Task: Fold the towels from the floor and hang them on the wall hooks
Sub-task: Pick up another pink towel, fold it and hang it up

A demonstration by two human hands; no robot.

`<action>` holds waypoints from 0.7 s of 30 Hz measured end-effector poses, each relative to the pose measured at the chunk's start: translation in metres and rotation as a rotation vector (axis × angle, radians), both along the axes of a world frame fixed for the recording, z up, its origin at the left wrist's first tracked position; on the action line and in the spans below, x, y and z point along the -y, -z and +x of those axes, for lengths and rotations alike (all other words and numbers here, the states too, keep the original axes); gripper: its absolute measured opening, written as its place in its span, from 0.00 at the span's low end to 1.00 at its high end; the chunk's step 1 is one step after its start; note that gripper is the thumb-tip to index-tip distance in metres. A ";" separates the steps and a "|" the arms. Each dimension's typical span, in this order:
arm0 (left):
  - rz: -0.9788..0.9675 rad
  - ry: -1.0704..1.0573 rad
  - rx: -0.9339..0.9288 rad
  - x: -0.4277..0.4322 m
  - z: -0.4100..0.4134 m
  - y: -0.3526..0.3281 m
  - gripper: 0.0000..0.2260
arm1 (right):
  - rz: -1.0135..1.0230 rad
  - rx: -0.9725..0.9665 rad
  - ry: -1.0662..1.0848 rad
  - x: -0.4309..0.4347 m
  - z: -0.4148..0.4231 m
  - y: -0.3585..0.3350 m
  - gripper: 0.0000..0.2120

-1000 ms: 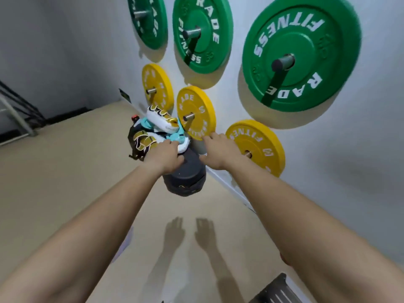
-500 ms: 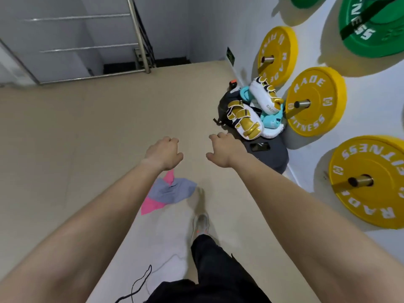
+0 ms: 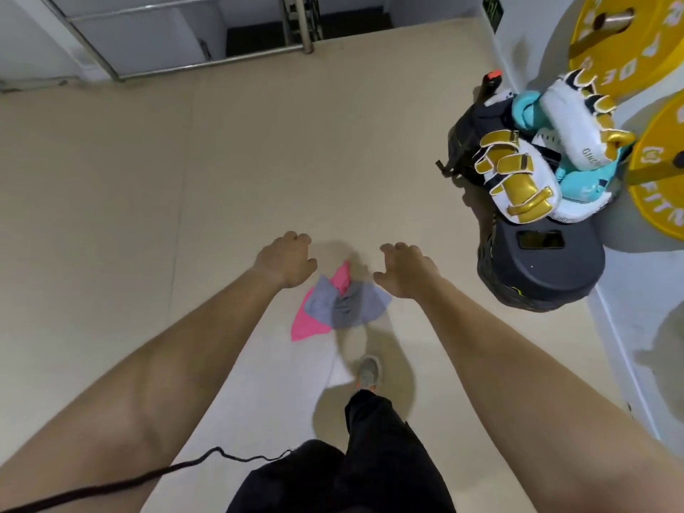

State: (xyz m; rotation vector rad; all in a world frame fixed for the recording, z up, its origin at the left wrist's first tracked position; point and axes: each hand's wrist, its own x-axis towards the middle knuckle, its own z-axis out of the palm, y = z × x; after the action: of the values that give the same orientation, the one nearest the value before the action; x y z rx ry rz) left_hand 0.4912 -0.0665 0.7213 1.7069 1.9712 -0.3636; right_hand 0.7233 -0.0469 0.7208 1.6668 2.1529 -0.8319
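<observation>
A grey towel (image 3: 351, 305) lies crumpled on the beige floor, overlapping a pink towel (image 3: 307, 325) beneath it. Both arms reach out over them. My left hand (image 3: 287, 259) hovers above and left of the towels with loosely curled fingers and holds nothing. My right hand (image 3: 405, 272) hovers above and right of them, fingers spread and relaxed, also holding nothing. Neither hand touches the cloth. No wall hooks are in view.
A pile of white, gold and turquoise boxing pads (image 3: 544, 161) sits on a dark bag (image 3: 540, 272) by the right wall. Yellow weight plates (image 3: 659, 175) hang on that wall. A stair railing (image 3: 192, 35) stands at the back. My shoe (image 3: 368, 372) stands just below the towels.
The view has swung from the wall plates down to the floor. The towels came into sight and now lie between my hands, which have spread apart and opened a little.
</observation>
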 end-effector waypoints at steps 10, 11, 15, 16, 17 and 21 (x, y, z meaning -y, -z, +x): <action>-0.137 -0.002 0.043 -0.078 -0.083 0.128 0.23 | -0.190 -0.011 0.127 -0.056 -0.077 0.128 0.27; -0.149 0.015 0.056 -0.083 -0.091 0.147 0.23 | -0.215 -0.011 0.149 -0.058 -0.087 0.146 0.27; -0.190 0.112 0.125 -0.102 -0.124 0.230 0.23 | -0.309 -0.002 0.256 -0.057 -0.135 0.226 0.28; -0.214 0.150 0.145 -0.107 -0.134 0.251 0.24 | -0.329 -0.004 0.286 -0.054 -0.149 0.248 0.29; -0.237 0.195 0.162 -0.112 -0.144 0.271 0.25 | -0.339 -0.007 0.318 -0.050 -0.162 0.270 0.29; -0.267 0.394 0.149 -0.124 -0.188 0.354 0.25 | -0.304 -0.034 0.467 -0.028 -0.215 0.364 0.27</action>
State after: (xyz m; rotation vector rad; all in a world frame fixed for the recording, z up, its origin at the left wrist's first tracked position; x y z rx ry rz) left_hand 0.3034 0.0577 0.3678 1.8766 1.4048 -0.5895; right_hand 0.5081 -0.0189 0.3570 2.0185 1.5661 -1.2466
